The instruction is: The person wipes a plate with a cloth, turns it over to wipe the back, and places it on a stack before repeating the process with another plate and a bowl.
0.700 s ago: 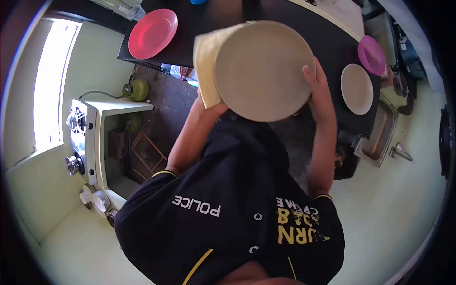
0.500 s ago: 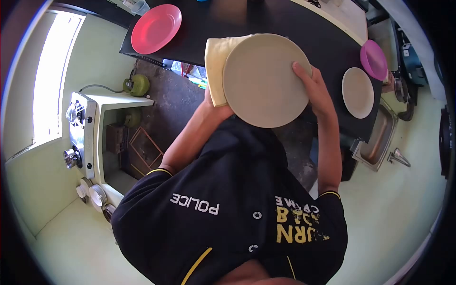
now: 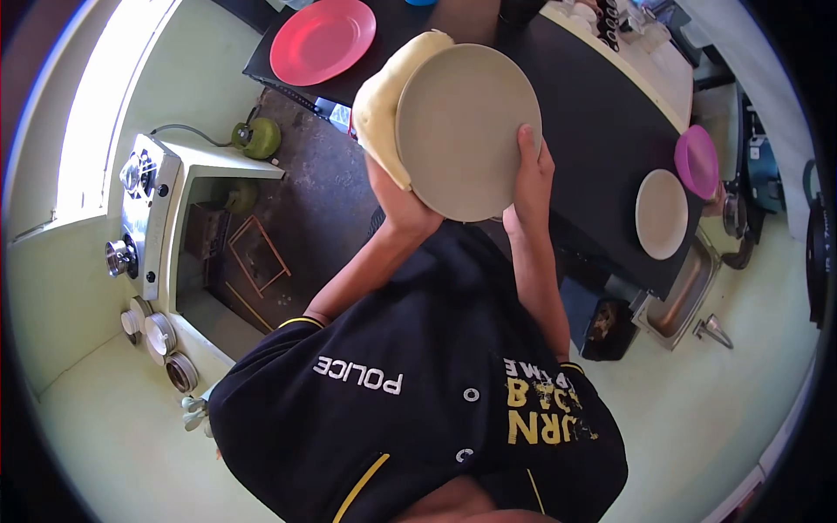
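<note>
The person holds a beige plate upright before the chest: the right hand is closed on its lower right rim, and the left hand, mostly hidden, presses a pale yellow cloth against its back. This seems the wiping step; next the plate likely needs turning, with a firm grip. Farther, the black worktop carries an empty red plate, a beige one and a purple one.

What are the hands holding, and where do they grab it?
The right hand grips the beige plate by its rim. The left hand presses a yellow cloth against the plate's opposite edge.
</note>
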A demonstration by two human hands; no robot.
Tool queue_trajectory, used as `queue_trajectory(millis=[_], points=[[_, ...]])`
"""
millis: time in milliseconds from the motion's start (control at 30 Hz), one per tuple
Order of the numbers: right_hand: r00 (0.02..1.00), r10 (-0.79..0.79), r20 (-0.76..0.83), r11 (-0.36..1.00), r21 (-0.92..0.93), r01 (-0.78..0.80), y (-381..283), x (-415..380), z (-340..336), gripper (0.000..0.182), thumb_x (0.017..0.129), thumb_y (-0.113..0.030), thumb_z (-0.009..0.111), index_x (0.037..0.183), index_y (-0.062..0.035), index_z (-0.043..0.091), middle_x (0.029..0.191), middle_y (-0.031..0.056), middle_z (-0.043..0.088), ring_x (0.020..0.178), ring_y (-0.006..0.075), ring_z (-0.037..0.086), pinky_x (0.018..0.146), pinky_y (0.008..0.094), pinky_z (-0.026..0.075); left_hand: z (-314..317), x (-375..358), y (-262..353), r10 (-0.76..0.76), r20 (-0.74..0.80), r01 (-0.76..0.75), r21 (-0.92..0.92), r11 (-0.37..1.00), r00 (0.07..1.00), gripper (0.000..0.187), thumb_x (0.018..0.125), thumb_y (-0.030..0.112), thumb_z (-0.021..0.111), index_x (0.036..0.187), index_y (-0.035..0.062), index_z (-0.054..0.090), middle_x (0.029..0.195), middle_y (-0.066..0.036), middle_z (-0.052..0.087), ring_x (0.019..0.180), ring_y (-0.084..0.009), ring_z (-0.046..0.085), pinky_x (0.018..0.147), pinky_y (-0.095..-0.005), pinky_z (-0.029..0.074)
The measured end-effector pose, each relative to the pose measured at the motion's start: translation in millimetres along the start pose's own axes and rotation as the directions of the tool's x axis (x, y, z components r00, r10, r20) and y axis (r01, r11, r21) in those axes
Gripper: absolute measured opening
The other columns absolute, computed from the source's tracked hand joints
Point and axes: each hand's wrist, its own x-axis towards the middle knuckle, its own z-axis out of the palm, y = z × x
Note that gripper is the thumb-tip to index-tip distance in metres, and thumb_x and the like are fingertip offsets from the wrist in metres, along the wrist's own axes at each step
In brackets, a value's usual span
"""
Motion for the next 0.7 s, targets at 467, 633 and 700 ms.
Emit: queue_trajectory(millis=[467, 633, 700], points=[[0.998, -0.056, -0.013, 0.991, 0.124, 0.057, 25.3, 60.6, 141.0, 0.046, 0.114, -0.032, 0.053, 0.146, 0.0019, 0.055, 0.136, 0.0112, 0.064, 0.122, 0.0219, 0.065, 0.101, 0.0361, 0.052, -107.3, 32.1, 59.8, 0.165, 0.009, -0.117, 0.748, 0.653, 0.986, 0.053, 0.118, 0.038, 0.036, 0.153, 0.0000, 0.044, 0.143, -0.013, 0.060, 0.128, -0.0249, 0.059, 0.111, -0.0397, 0.045], [0.969, -0.241, -0.053, 0.960, 0.137, 0.246, 42.3, 129.4, 222.7, 0.045, 0.114, -0.029, 0.052, 0.146, 0.0020, 0.054, 0.137, 0.0118, 0.065, 0.123, 0.0209, 0.065, 0.102, 0.0370, 0.052, -146.4, 70.4, 104.3, -0.119, -0.035, 0.119, 0.531, 0.839, 0.992, 0.053, 0.118, 0.037, 0.034, 0.154, -0.0003, 0.045, 0.143, -0.013, 0.059, 0.126, -0.0245, 0.059, 0.111, -0.0365, 0.044], [0.944, -0.329, -0.015, 0.944, 0.029, 0.329, 57.2, 161.2, 238.0, 0.044, 0.114, -0.028, 0.051, 0.144, 0.0028, 0.057, 0.133, 0.0122, 0.067, 0.120, 0.0213, 0.066, 0.101, 0.0373, 0.052, -159.9, 90.3, 120.6, -0.168, -0.085, 0.186, 0.297, 0.937, 0.982, 0.056, 0.118, 0.041, 0.032, 0.156, 0.0021, 0.044, 0.148, -0.013, 0.058, 0.132, -0.0247, 0.058, 0.112, -0.0380, 0.044]])
